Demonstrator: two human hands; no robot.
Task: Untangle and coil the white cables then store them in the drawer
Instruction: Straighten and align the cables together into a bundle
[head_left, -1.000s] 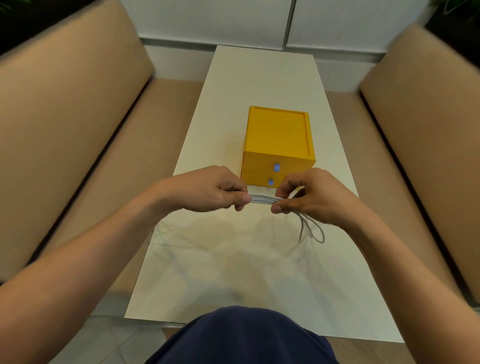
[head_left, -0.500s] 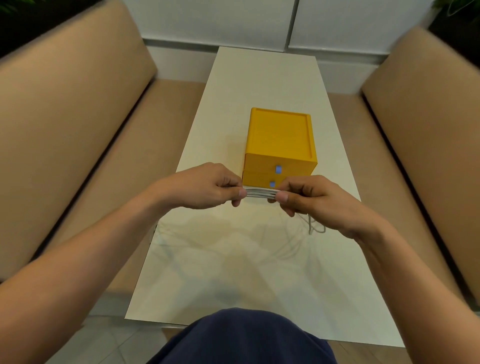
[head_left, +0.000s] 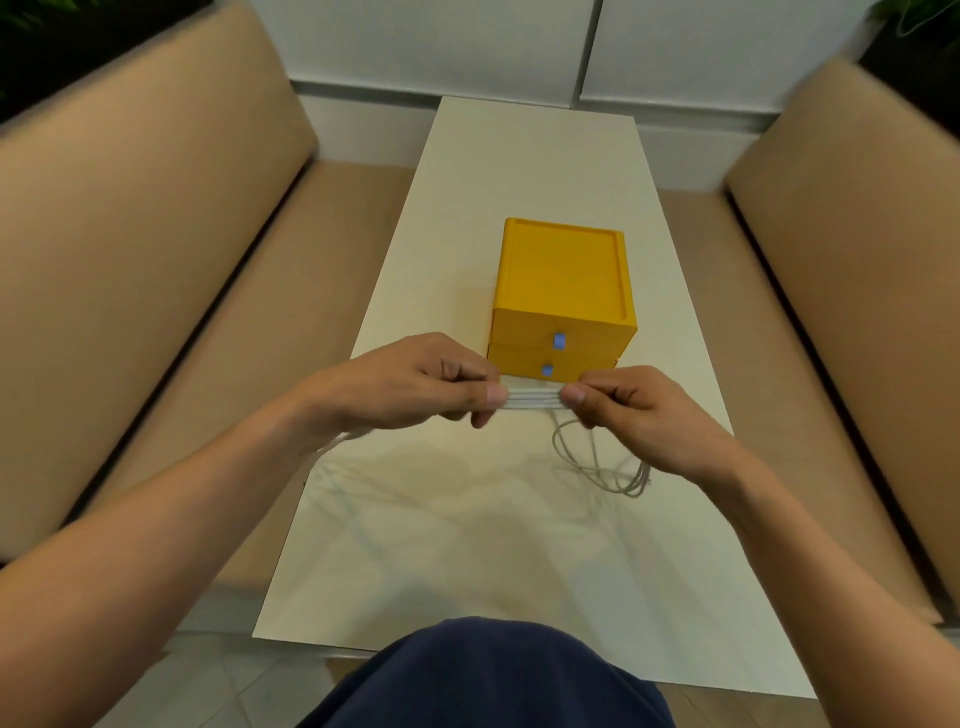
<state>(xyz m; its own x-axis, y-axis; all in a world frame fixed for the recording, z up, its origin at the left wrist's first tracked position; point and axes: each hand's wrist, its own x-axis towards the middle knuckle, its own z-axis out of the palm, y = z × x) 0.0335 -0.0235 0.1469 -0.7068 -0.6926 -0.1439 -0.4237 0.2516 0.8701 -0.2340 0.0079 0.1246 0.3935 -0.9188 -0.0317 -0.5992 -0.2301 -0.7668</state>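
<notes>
A bundle of white cables (head_left: 533, 400) is stretched flat between my two hands, just in front of the yellow drawer box (head_left: 563, 291). My left hand (head_left: 415, 382) pinches one end of the bundle and my right hand (head_left: 639, 410) pinches the other. Loose loops of the cable (head_left: 608, 467) hang below my right hand onto the white table (head_left: 457, 519). The box has two drawers with small blue handles, an upper one (head_left: 559, 341) and a lower one (head_left: 546, 370). Both drawers are closed.
The narrow table runs away from me between two tan sofas, one on the left (head_left: 130, 249) and one on the right (head_left: 857, 234). A white wall (head_left: 519, 47) closes the far end. My dark blue lap (head_left: 483, 675) shows at the bottom edge.
My right hand has turned and slid a little rightward along the bundle, and more loose cable loops now hang below it. The left hand has stayed nearly still.
</notes>
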